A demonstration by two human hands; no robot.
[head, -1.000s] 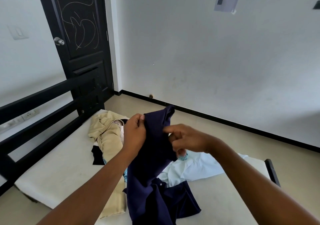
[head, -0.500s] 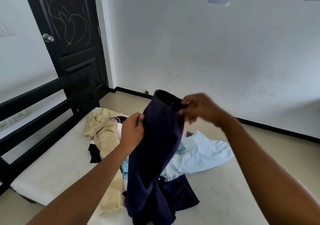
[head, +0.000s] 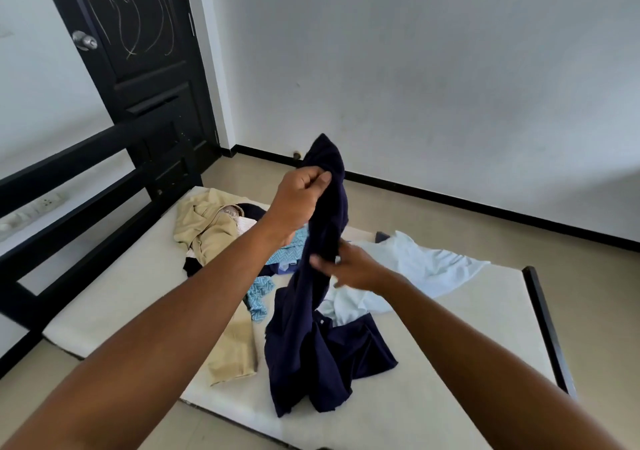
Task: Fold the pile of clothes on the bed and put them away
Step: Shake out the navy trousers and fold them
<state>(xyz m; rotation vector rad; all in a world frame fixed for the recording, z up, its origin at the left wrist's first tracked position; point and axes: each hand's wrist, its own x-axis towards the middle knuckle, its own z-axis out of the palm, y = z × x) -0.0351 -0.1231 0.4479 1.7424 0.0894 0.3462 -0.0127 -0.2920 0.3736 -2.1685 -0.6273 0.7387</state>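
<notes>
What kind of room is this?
Probably a bedroom: a white mattress on a black bed frame, loose clothes on it, like the dark navy garment, and a black panelled door.

Bright, soft, even daylight; a faint grey shadow lies on the wall (head: 485, 110) at right. Wide-angle distortion bends the frame edges; the right hand (head: 351, 267) is slightly blurred.

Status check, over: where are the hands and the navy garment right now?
Left hand grips navy garment at its top. Right hand on its middle, grip blurred. Lower end bunched on bed, unfolded. Beige trousers and white shirt lie alongside.
</notes>
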